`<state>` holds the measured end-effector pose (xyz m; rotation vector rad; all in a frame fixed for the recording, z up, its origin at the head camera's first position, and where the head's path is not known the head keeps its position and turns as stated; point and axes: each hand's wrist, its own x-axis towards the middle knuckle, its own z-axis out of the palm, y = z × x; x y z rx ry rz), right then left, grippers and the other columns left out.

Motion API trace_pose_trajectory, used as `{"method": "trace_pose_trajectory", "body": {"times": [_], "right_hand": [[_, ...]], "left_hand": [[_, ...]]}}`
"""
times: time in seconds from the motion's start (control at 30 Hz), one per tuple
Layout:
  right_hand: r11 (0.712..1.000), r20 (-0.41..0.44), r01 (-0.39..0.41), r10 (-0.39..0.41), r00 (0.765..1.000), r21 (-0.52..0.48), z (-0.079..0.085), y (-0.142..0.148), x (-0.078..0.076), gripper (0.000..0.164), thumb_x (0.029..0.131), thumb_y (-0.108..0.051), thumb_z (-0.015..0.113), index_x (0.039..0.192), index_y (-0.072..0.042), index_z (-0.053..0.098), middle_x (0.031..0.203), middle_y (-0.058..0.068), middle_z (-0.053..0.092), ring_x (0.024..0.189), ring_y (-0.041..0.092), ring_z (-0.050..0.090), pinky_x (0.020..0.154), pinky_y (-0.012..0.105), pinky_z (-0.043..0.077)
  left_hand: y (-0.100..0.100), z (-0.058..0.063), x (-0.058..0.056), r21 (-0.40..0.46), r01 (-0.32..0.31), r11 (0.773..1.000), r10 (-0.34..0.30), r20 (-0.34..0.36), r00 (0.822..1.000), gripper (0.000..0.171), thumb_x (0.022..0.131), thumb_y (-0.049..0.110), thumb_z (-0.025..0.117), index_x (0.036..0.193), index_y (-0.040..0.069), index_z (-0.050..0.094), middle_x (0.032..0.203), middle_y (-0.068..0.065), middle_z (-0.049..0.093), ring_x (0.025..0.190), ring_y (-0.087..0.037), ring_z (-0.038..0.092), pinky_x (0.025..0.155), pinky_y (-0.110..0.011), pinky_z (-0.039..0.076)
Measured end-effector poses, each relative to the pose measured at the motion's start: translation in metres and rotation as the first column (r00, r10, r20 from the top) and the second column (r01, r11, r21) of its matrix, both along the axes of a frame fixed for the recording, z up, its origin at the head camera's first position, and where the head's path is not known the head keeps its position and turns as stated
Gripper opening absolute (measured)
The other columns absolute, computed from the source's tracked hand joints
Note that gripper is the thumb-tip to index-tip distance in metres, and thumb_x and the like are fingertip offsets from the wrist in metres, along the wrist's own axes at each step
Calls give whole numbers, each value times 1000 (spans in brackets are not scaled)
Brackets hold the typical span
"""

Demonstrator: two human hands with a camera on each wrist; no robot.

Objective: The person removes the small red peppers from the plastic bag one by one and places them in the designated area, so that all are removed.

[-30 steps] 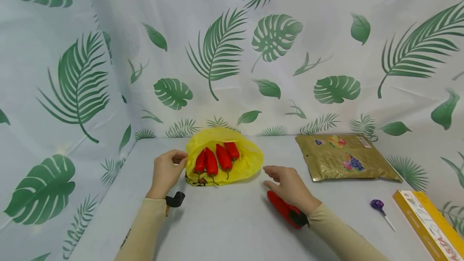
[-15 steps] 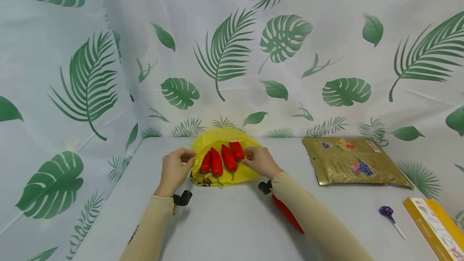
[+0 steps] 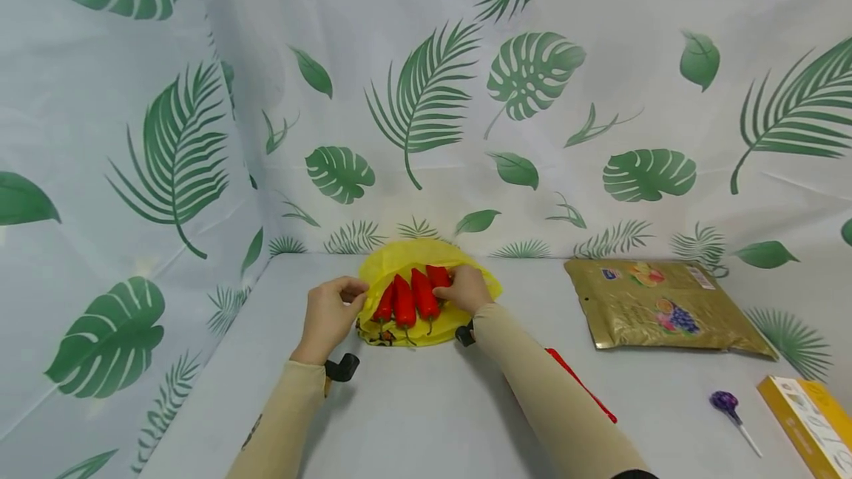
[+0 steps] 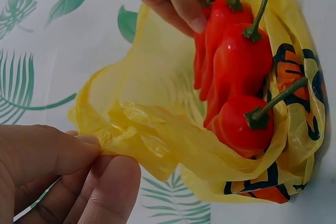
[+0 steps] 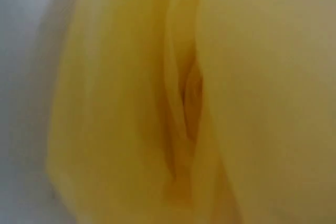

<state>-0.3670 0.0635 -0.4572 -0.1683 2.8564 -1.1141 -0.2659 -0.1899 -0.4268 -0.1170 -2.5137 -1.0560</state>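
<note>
A yellow plastic bag lies mouth toward me with several red peppers in it, green stems pointing out. My left hand pinches the bag's left edge between thumb and fingers; the left wrist view shows the crumpled film drawn out at the fingertips. Inside the bag's right side, my right hand grips the rightmost pepper, thumb in front and the other fingers mostly hidden. Only blurred yellow film fills most of the right wrist view.
A long red object lies on the table, mostly hidden under my right forearm. To the right are a gold fruit-printed pouch, a purple lollipop and a yellow-orange box. A leaf-patterned cloth hangs behind.
My right hand has moved left and forward from above the red object into the bag, onto the rightmost pepper. The left hand keeps its pinch on the bag. The head view has shifted slightly.
</note>
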Motion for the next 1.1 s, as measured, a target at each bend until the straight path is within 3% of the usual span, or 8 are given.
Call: {"method": "trace_pose_trajectory", "body": {"times": [0.17, 0.5, 0.6, 0.77, 0.9, 1.0, 1.1], "right_hand": [[998, 8, 59, -59, 998, 2, -2, -3, -2, 43, 88, -23, 83, 120, 3, 70, 101, 12, 69, 91, 25, 59, 82, 33, 54], [995, 11, 101, -101, 995, -25, -5, 8, 0, 53, 90, -18, 77, 135, 5, 64, 122, 19, 71, 104, 29, 62, 99, 42, 59], [995, -12, 93, -93, 996, -29, 2, 10, 8, 49, 89, -18, 78, 132, 4, 67, 119, 18, 74, 100, 28, 64, 93, 38, 61], [999, -84, 41, -43, 996, -28, 16, 15, 24, 31, 89, -16, 78, 116, 0, 76, 101, 13, 78, 81, 22, 65, 71, 28, 60], [1000, -151, 12, -13, 988, -10, 22, 22, 38, 28, 89, -17, 79, 112, -2, 79, 100, 11, 80, 84, 21, 67, 75, 29, 61], [999, -143, 10, -14, 990, -31, 23, 27, 52, 36, 89, -19, 80, 120, -1, 77, 109, 12, 80, 93, 22, 69, 84, 34, 64], [998, -118, 3, -11, 993, -62, 24, 32, 67, 41, 89, -18, 82, 125, 0, 74, 112, 14, 79, 94, 21, 72, 83, 34, 64]], "left_hand": [[3, 0, 2, 6, 11, 1000, -11, -4, 1000, 9, 93, 9, 77, 102, 10, 80, 92, -5, 79, 82, -19, 72, 76, -38, 61], [6, -1, 3, -1, 12, 1000, -12, 7, 1000, 9, 93, 10, 77, 102, 11, 80, 93, -4, 79, 83, -19, 73, 80, -40, 61], [6, 0, 3, 1, 25, 1000, -25, -1, 1000, 10, 93, 9, 77, 102, 10, 80, 93, -5, 79, 83, -20, 73, 79, -40, 62], [5, 1, 3, 1, 31, 1000, -31, -16, 999, 9, 93, 9, 77, 101, 10, 80, 93, -6, 79, 82, -21, 73, 78, -40, 62], [4, 1, 5, -4, 24, 1000, -24, -11, 1000, 9, 93, 11, 77, 101, 10, 81, 92, -5, 80, 82, -20, 74, 76, -39, 61], [2, 1, 5, -8, 19, 1000, -19, -8, 1000, 9, 93, 11, 77, 101, 10, 81, 92, -5, 79, 81, -19, 73, 74, -37, 60], [1, 2, 6, -6, 12, 1000, -12, 3, 1000, 9, 93, 11, 77, 101, 10, 81, 92, -5, 79, 80, -19, 72, 73, -35, 59]]}}
